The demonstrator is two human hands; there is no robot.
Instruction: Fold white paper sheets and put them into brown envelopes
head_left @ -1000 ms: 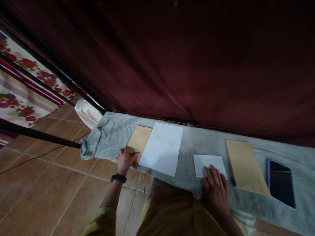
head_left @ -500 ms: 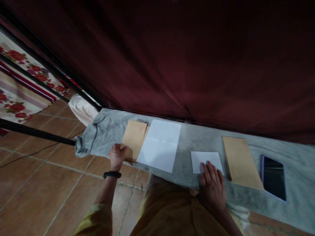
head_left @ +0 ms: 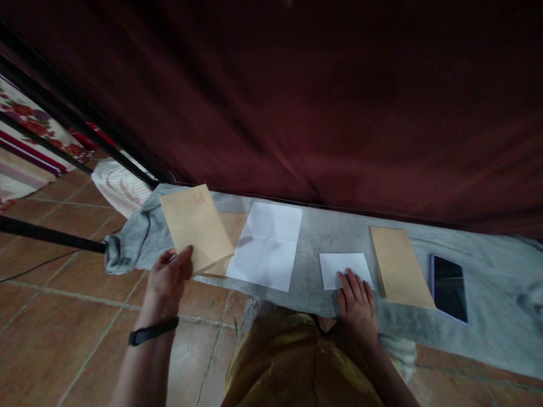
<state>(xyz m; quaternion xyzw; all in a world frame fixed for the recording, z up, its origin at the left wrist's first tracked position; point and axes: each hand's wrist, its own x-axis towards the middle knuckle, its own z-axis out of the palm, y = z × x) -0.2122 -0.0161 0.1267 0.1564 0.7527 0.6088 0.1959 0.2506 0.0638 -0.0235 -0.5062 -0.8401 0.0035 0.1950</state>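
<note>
My left hand (head_left: pixel 170 275) pinches the lower left edge of a brown envelope (head_left: pixel 197 229), tilted and raised above the cloth, with small red print near its top. Under it, another brown envelope (head_left: pixel 234 227) lies partly hidden. A white sheet of paper (head_left: pixel 267 246) with fold creases overlaps that one on its right. My right hand (head_left: pixel 358 305) rests flat, fingers stretched, on a smaller white paper (head_left: pixel 343 265), which looks folded. Just right of it lies a further brown envelope or stack of them (head_left: pixel 401 267).
A smartphone (head_left: pixel 449 288) lies at the right on the grey cloth (head_left: pixel 314 237) covering the long narrow surface. Behind hangs a dark red curtain (head_left: pixel 322 113). Black metal bars (head_left: pixel 51 234) stand at the left, near a striped white cloth (head_left: pixel 121 183) and a cable on the tiled floor.
My left hand has lifted the top brown envelope off the cloth and tilted it up to the left, uncovering the one below. My right hand stays on the small white paper. The view has shifted slightly.
</note>
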